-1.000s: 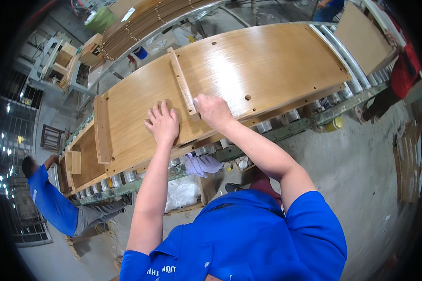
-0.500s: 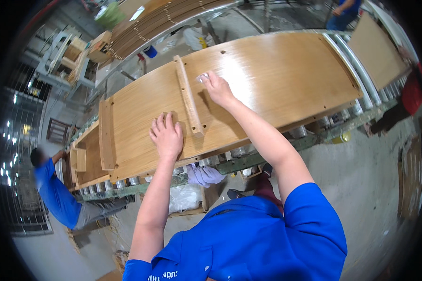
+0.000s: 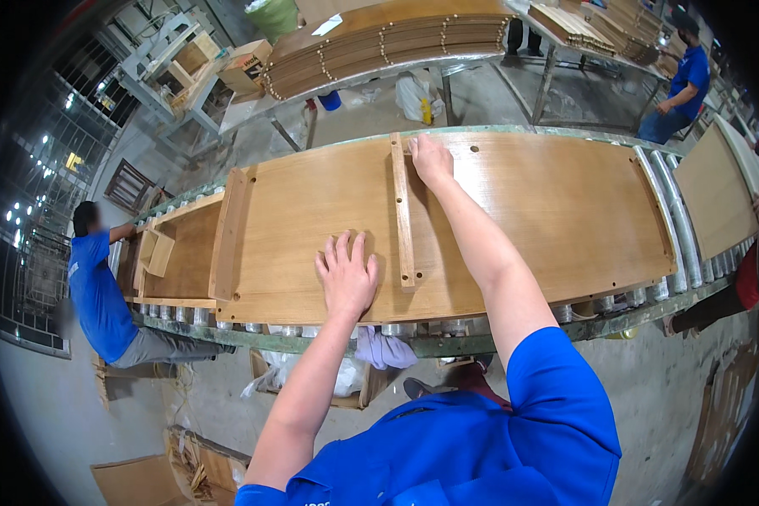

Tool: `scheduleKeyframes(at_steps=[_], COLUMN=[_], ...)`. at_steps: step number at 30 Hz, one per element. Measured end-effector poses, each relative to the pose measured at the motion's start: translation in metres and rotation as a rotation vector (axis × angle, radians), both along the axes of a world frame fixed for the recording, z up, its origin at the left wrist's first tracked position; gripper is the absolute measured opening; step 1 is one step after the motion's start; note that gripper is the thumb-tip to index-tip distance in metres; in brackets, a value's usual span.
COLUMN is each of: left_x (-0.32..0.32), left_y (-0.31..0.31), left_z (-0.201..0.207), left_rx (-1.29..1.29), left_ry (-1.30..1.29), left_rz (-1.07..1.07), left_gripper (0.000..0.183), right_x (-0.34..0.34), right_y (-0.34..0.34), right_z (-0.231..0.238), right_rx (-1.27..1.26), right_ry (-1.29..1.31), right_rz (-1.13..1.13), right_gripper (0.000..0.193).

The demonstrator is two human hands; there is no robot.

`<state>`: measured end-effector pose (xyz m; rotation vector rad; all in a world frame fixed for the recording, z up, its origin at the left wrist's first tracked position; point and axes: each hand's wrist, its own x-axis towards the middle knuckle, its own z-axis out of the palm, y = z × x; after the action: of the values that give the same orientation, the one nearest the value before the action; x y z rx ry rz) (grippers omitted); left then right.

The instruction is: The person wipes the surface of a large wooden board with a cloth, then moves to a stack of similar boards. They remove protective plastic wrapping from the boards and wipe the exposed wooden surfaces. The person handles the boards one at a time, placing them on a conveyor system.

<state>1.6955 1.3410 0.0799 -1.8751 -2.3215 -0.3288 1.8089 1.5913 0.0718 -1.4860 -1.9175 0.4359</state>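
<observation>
Left hand (image 3: 346, 274) rests palm down on the wooden panel (image 3: 312, 211), fingers spread, to the left of the crossbar (image 3: 402, 219). This placement probably steadies the panel and gives the person support for the long reach of the other arm. Right hand (image 3: 433, 160) is at the far end of the crossbar, on its right side, with the fingers curled inward. A small pale item may be pinched at the fingertips; the view does not show enough to tell.

The panel lies flat on the roller conveyor (image 3: 687, 219), its long side facing the person. The rollers appear to carry its weight while allowing lengthwise travel, so a steadying palm is a sensible counter to drift. The crossbar runs across the panel's width, which leaves its right side accessible to the reaching hand. A second wooden bar (image 3: 228, 236) lies parallel to it at the panel's left end. Dark holes near the bars and the panel edges presumably serve for fasteners.

Beyond the second bar, a shallow wooden frame (image 3: 177, 302) contains a small wooden box (image 3: 156, 253). A purple cloth (image 3: 384, 347) hangs at the conveyor's near side, apparently for easy access. A co-worker (image 3: 101, 282) in blue stands at the left end.
</observation>
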Motion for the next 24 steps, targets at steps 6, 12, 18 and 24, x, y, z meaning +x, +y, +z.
scheduleKeyframes(at_steps=[6,12,18,24], left_x=[0.001,0.002,-0.003,-0.002], left_y=[-0.001,-0.002,-0.003,-0.004], left_z=[0.000,-0.001,-0.003,-0.006], left_rx=[0.021,0.055,0.066,0.061], left_ry=[0.004,-0.006,0.005,-0.023], left_rz=[-0.006,-0.021,-0.009,-0.015], left_gripper=[0.045,0.045,0.045,0.045], right_x=[-0.003,0.001,0.009,0.030], right_y=[0.003,-0.005,-0.042,-0.091], right_z=[0.002,-0.001,0.000,-0.003], right_rx=[-0.032,0.009,0.019,0.022], right_ry=[-0.048,-0.070,-0.141,-0.122], right_rz=[-0.011,-0.016,0.036,0.089], right_gripper=[0.033,0.032,0.030,0.030])
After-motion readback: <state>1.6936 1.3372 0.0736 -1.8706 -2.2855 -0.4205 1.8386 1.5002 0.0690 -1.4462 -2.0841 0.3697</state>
